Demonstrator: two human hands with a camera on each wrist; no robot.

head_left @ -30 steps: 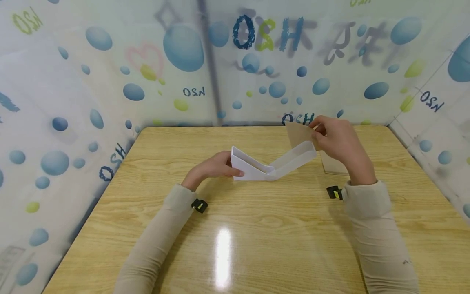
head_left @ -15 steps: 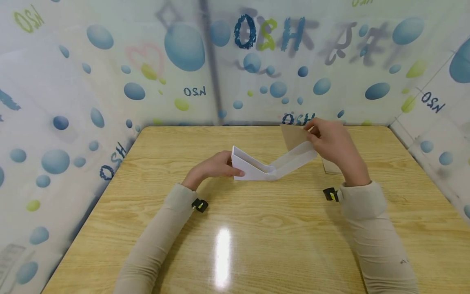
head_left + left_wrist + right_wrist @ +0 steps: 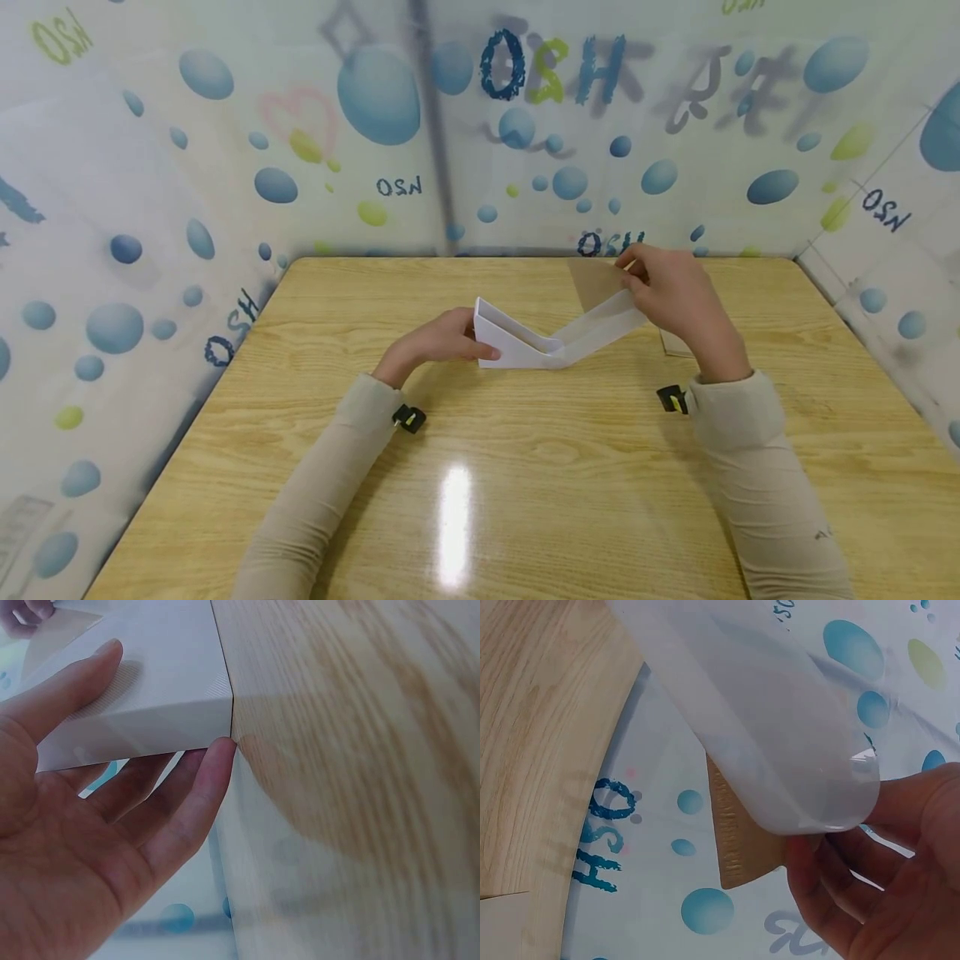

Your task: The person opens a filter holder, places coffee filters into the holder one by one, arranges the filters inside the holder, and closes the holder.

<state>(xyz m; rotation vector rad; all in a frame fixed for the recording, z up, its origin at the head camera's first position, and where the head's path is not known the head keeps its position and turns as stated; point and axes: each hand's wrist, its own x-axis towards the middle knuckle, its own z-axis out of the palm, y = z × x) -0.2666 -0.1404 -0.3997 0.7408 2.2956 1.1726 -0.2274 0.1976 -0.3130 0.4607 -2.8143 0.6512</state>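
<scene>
A white file holder (image 3: pixel 513 340) with a slanted opening stands on the table, and a translucent plastic section (image 3: pixel 603 321) rises from its low end toward the right. My left hand (image 3: pixel 441 336) grips the tall end, thumb on the near side. In the left wrist view, its thumb (image 3: pixel 94 675) lies on the holder's white face and its fingers are against the narrow side. My right hand (image 3: pixel 671 296) pinches a brown card or booklet (image 3: pixel 592 283) behind the raised plastic end. In the right wrist view, the plastic (image 3: pixel 780 742) partly covers the brown card (image 3: pixel 746 847).
A flat pale-brown booklet or card (image 3: pixel 677 342) lies on the wooden table (image 3: pixel 555 483) beneath the right hand, mostly hidden by it. Patterned sheeting (image 3: pixel 517 192) walls the table's back and sides. Black wrist cameras (image 3: pixel 408 418) sit at both cuffs.
My right hand has shifted left and slightly down, carrying the brown card further left behind the plastic section. The left hand and the white holder stay in place.
</scene>
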